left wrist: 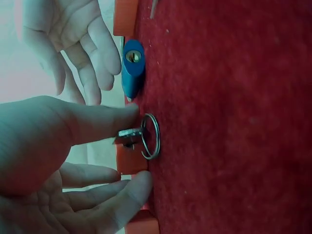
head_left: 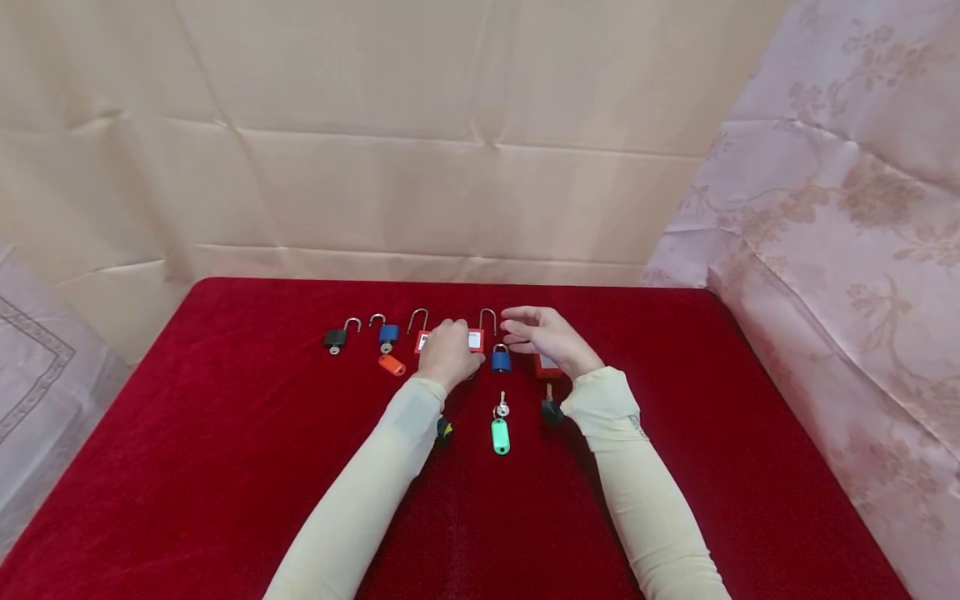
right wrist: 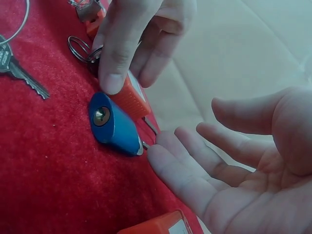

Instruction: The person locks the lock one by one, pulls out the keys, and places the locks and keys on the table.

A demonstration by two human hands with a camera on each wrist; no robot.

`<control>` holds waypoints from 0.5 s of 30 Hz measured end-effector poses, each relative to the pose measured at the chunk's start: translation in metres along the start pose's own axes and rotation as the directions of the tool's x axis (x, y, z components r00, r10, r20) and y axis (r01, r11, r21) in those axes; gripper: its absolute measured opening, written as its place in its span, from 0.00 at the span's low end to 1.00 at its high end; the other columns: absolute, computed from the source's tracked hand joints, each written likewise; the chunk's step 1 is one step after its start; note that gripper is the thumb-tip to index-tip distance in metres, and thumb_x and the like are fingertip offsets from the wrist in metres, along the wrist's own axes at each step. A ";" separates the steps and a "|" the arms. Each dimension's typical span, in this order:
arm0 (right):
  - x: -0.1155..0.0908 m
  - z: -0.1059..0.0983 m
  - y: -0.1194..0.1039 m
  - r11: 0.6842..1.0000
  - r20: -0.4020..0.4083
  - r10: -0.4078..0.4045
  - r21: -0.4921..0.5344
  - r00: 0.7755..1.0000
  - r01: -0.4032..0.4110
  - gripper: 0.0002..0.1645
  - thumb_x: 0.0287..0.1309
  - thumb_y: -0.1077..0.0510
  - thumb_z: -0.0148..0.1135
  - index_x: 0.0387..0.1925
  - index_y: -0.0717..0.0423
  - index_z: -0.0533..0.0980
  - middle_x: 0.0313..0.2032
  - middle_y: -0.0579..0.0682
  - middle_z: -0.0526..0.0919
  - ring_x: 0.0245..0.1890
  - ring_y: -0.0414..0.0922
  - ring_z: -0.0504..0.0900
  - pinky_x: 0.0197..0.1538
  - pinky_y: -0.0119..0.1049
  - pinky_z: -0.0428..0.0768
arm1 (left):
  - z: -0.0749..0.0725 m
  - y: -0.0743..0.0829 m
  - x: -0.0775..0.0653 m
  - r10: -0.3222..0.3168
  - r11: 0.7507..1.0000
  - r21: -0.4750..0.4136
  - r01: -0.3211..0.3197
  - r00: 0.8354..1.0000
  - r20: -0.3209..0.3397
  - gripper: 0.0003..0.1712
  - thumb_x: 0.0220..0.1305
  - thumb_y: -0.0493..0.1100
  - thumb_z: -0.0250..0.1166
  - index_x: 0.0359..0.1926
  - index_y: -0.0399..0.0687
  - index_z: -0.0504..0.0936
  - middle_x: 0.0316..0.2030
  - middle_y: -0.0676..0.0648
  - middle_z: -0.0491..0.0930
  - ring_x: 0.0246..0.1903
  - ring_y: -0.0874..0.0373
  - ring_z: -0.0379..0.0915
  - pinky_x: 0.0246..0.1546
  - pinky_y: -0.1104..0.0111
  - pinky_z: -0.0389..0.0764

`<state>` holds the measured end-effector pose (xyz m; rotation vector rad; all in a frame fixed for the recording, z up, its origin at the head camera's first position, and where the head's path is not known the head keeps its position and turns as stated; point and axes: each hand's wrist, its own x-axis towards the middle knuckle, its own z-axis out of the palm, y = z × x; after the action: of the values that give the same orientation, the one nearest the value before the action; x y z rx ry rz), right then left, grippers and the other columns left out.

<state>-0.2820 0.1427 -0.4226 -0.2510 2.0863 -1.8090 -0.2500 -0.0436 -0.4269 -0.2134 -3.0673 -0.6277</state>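
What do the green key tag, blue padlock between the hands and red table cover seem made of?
Green key tag: probably smooth plastic, from its even, bright colour.
Blue padlock: coated metal or plastic body, evenly coloured; its brassy keyhole looks like metal.
Red table cover: likely plush or velvet, from its fuzzy pile.
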 end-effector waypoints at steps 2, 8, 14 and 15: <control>0.001 0.000 0.001 1.000 0.001 0.005 -0.002 1.000 -0.005 0.28 0.61 0.61 0.59 0.61 0.69 0.67 0.55 0.67 0.74 0.49 0.60 0.78 0.49 0.44 0.77 | 0.000 -0.002 0.001 0.012 1.000 0.003 -0.012 1.000 0.006 0.27 0.50 0.52 0.70 0.46 0.38 0.78 0.38 0.42 0.77 0.39 0.50 0.74 0.42 0.58 0.76; 0.002 0.001 0.003 1.000 0.001 0.016 -0.004 1.000 -0.016 0.28 0.61 0.61 0.59 0.60 0.69 0.67 0.55 0.67 0.75 0.49 0.59 0.79 0.47 0.42 0.78 | -0.001 -0.001 0.004 0.019 1.000 0.006 -0.019 0.999 0.029 0.27 0.51 0.55 0.69 0.44 0.40 0.79 0.36 0.43 0.77 0.38 0.50 0.74 0.40 0.57 0.76; 0.000 0.001 0.001 1.000 0.009 0.025 -0.013 1.000 -0.025 0.28 0.61 0.61 0.59 0.61 0.68 0.67 0.56 0.66 0.74 0.49 0.59 0.78 0.48 0.44 0.78 | -0.003 -0.001 0.005 0.015 1.000 0.005 -0.015 1.000 0.019 0.20 0.51 0.54 0.69 0.37 0.43 0.80 0.31 0.45 0.77 0.33 0.51 0.73 0.36 0.58 0.76; 0.000 0.001 0.000 1.000 0.012 0.026 -0.014 1.000 -0.026 0.28 0.61 0.61 0.59 0.61 0.68 0.67 0.56 0.66 0.74 0.49 0.59 0.78 0.49 0.44 0.77 | -0.003 -0.001 0.005 0.016 1.000 0.004 -0.016 1.000 0.017 0.20 0.51 0.54 0.69 0.36 0.43 0.80 0.30 0.45 0.77 0.33 0.51 0.73 0.36 0.59 0.76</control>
<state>-0.2816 0.1420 -0.4231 -0.2368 2.0857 -1.7742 -0.2553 -0.0452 -0.4244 -0.2436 -3.0793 -0.6228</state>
